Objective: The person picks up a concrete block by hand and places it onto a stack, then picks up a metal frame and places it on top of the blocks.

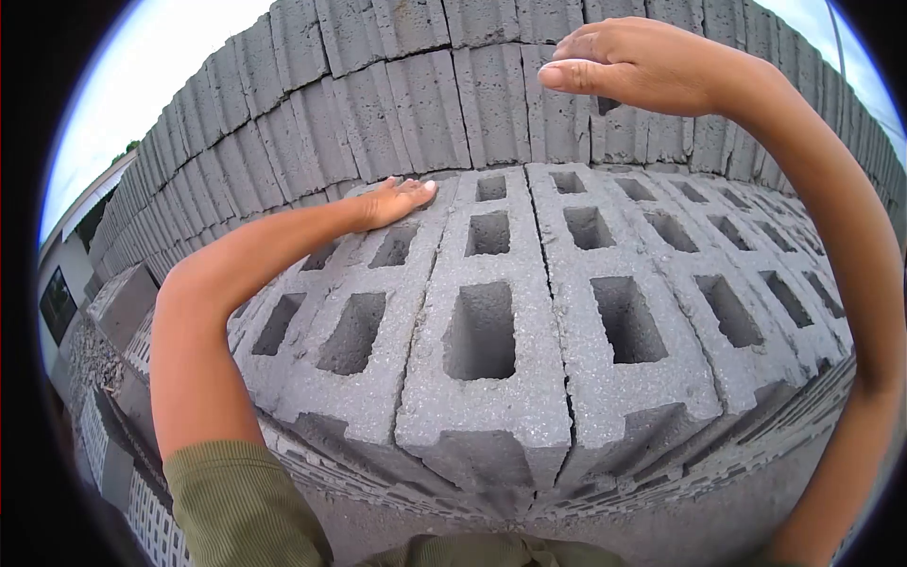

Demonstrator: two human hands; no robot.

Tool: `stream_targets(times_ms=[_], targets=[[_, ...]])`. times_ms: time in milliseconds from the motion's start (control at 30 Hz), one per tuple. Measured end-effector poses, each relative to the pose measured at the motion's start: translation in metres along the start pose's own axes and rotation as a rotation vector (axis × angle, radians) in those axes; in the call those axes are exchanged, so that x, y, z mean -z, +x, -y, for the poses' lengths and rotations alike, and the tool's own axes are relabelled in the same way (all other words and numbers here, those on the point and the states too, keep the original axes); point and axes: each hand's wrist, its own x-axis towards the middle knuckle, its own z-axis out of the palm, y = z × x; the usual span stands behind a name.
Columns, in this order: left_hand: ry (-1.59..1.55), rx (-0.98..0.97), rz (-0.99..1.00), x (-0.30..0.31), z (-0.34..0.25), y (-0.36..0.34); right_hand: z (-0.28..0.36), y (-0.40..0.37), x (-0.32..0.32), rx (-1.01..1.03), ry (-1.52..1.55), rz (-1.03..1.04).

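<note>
Grey hollow concrete blocks (pixel 422 331) lie side by side in a row, their rectangular holes facing up. My left hand (pixel 399 202) rests flat on top of the blocks near their far edge, fingers spread a little. Raised in front of the wall of stacked blocks (pixel 406 109), my right hand (pixel 600 71) has its thumb pointing left. A small dark piece shows just below its palm; whether the hand holds it I cannot tell, as the fingers are partly hidden.
More blocks (pixel 106 454) stand low at the left, near gravel (pixel 93 364). A building with a window (pixel 59 304) is at the far left. The stacked wall curves across the back and right side.
</note>
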Motion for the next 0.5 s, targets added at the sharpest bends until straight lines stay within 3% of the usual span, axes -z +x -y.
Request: stream_targets(times_ms=[33,167,267,300,400,500], targets=[[-0.034,0.026,-0.011,0.001,0.003,0.006,-0.003,-0.01,0.002,-0.04,0.015,0.056],[-0.339,0.173,-0.062,-0.006,0.006,0.009,-0.021,-0.037,-0.028,0.012,-0.087,-0.161],[-0.531,0.099,0.02,0.0,0.039,0.031,-0.02,-0.046,-0.035,0.02,-0.12,-0.171],[-0.496,0.03,-0.084,0.005,0.044,0.031,-0.018,-0.047,-0.034,0.029,-0.115,-0.157],[0.045,0.202,-0.092,-0.003,0.056,0.025,-0.018,-0.046,-0.029,0.056,-0.13,-0.117],[0.124,0.231,-0.121,-0.003,0.053,0.03,-0.013,-0.038,-0.034,0.122,-0.138,-0.173]])
